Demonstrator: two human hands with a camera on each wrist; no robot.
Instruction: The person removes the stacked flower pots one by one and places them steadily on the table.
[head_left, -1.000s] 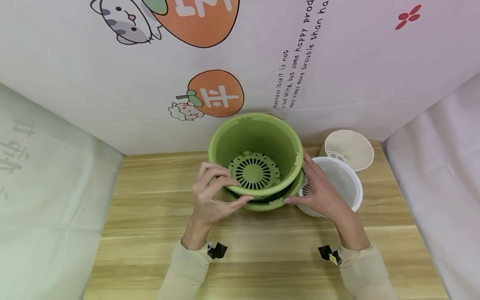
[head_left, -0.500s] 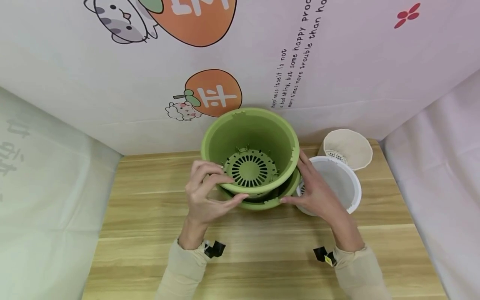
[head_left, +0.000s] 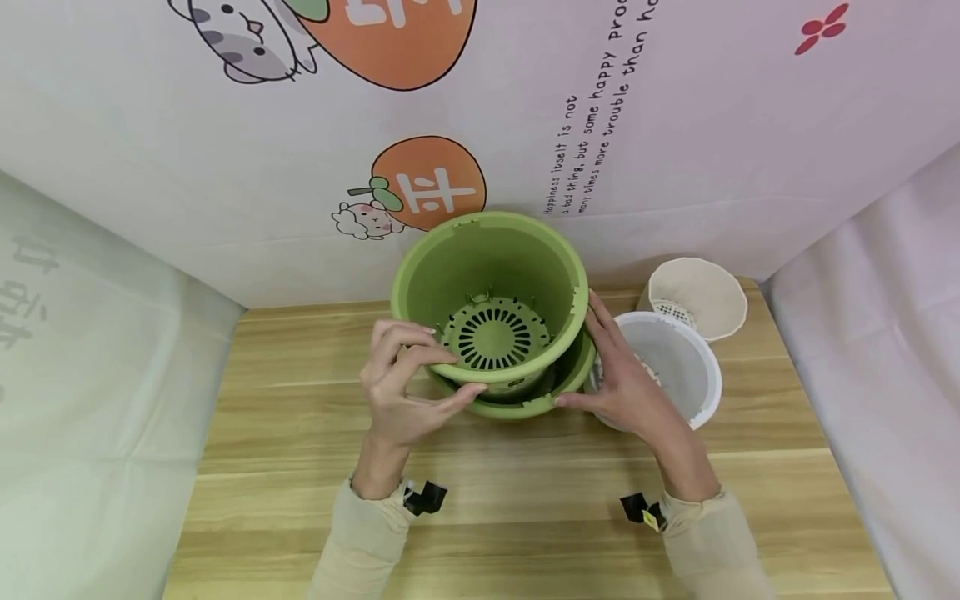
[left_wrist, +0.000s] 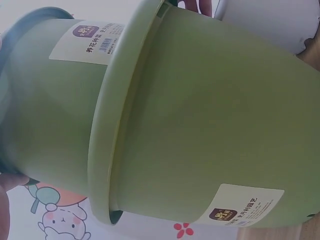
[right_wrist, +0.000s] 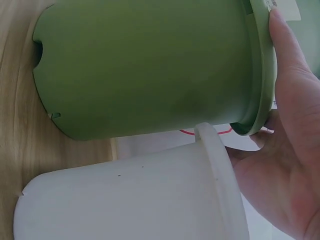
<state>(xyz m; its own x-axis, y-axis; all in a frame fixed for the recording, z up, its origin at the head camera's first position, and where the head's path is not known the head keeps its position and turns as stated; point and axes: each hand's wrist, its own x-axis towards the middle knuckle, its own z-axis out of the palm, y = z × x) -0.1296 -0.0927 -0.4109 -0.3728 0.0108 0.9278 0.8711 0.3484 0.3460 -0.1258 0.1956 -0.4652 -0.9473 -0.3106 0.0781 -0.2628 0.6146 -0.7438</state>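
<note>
Two green plastic pots are nested on the wooden table (head_left: 300, 500). The inner green pot (head_left: 487, 275), with a slotted drain disc in its bottom, stands raised out of the outer green pot (head_left: 525, 407). My left hand (head_left: 459, 375) pinches the inner pot's near rim between thumb and curled fingers. In the left wrist view the inner pot (left_wrist: 45, 110) sticks out of the outer pot (left_wrist: 215, 125), both bearing labels. My right hand (head_left: 592, 354) lies with straight fingers against the pots' right side, thumb on the outer pot's rim. The right wrist view shows the right hand (right_wrist: 295, 150) against the outer pot's rim (right_wrist: 262, 75).
A white plastic pot (head_left: 678, 367) lies right of the green pots, just behind my right hand, and shows in the right wrist view as a white pot (right_wrist: 130, 200). A cream pot (head_left: 697, 296) stands behind it. A printed backdrop (head_left: 480, 125) closes the table's back edge.
The inner green pot has risen a little and shifted left, with my left hand on it. The outer pot and my right hand have stayed almost in place.
</note>
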